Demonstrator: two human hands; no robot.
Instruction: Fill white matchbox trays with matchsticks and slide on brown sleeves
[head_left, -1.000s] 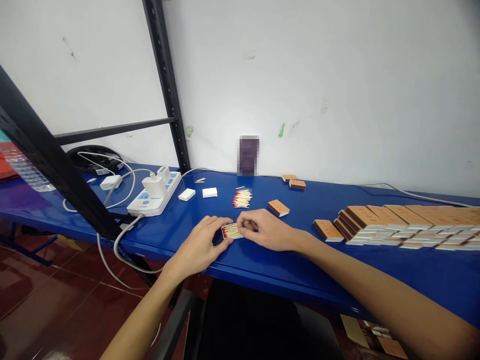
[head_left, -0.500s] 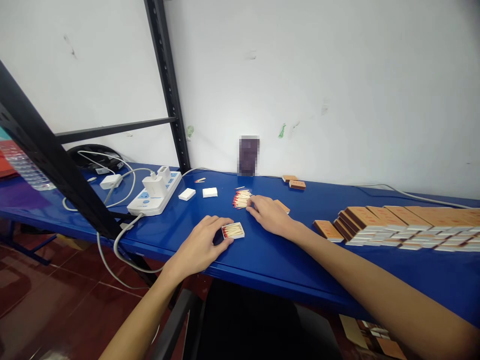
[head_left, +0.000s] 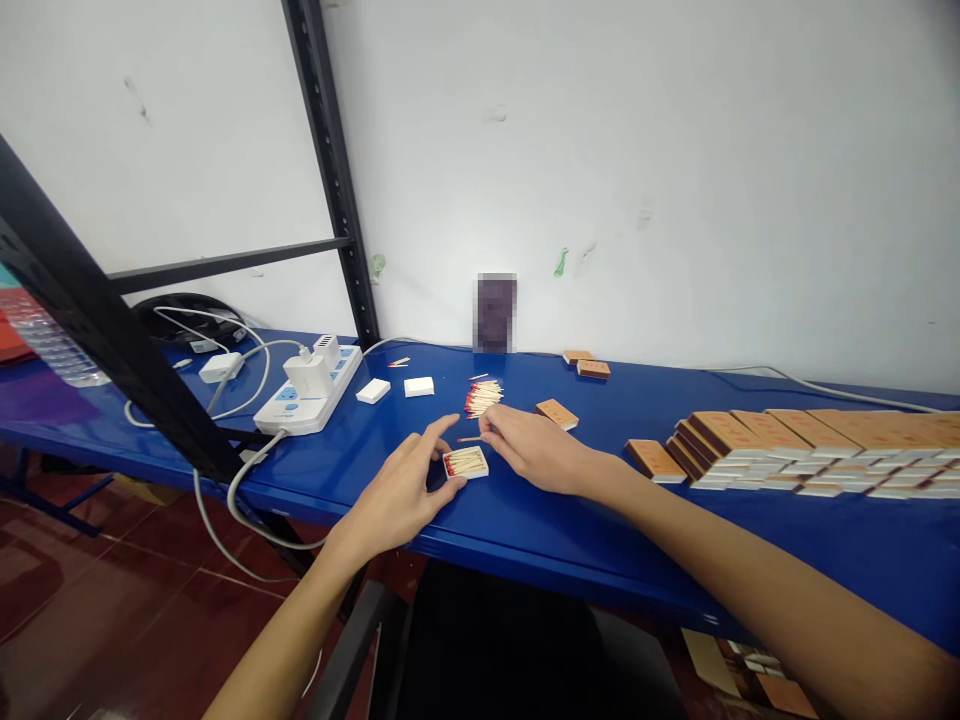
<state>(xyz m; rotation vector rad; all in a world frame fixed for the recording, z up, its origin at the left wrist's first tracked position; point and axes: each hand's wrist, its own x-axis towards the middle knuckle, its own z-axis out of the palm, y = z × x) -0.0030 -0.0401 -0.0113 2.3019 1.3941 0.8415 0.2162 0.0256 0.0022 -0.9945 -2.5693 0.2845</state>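
Observation:
A white matchbox tray (head_left: pixel 480 470) with red-tipped matches in it lies on the blue table. My left hand (head_left: pixel 405 485) grips the tray's left end between thumb and fingers, its index finger raised. Just beyond the tray, my right hand (head_left: pixel 525 445) pinches a single match (head_left: pixel 469 439), red head pointing left. A loose pile of matches (head_left: pixel 484 397) lies behind my right hand. Beside that hand is an orange-brown matchbox sleeve (head_left: pixel 557 414); whether anything is inside cannot be seen.
Two white tray-like boxes (head_left: pixel 418 386) and a few matches (head_left: pixel 400 362) lie at the back left, near a power strip (head_left: pixel 315 395) with cables. Stacked matchboxes (head_left: pixel 795 440) fill the right side. Two more matchboxes (head_left: pixel 593 369) are near the wall. A black shelf post (head_left: pixel 330 150) stands left.
My right hand has come from the pile toward the tray, with one match now in its fingers. My left index finger has lifted off the tray.

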